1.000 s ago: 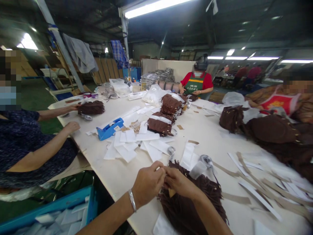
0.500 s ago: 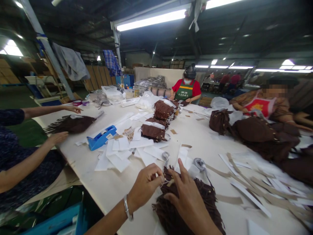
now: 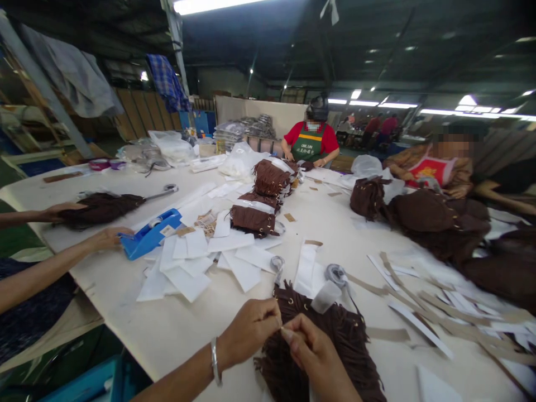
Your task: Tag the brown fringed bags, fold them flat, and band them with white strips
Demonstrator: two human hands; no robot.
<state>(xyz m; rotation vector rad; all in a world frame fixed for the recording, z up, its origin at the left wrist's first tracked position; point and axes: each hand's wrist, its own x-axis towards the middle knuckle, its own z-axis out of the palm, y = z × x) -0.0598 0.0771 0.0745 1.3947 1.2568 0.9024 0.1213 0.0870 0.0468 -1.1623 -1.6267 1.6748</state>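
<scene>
In front of me on the table lies a dark brown fringed bag (image 3: 335,340) with small metal eyelets along its upper edge. Above its left part my left hand (image 3: 253,326), with a silver bangle on the wrist, is closed in a pinch. My right hand (image 3: 312,349) pinches too, its fingertips meeting those of the left. Whatever lies between the fingers is too small to make out. A wrapped grey strap coil (image 3: 336,274) and a piece of translucent wrapping (image 3: 326,296) rest at the bag's top edge.
White paper pieces (image 3: 184,262) lie left of centre beside a blue tape dispenser (image 3: 151,231), which a co-worker's hand (image 3: 106,237) touches. Rolled brown fringed bags (image 3: 255,215) stand mid-table. Cardboard strips (image 3: 387,334) litter the right, before more brown bags (image 3: 422,215).
My right hand has gone from spread fingers over the bag to a pinch against my left. The co-worker's hand at left has reached the tape dispenser. The view has shifted slightly.
</scene>
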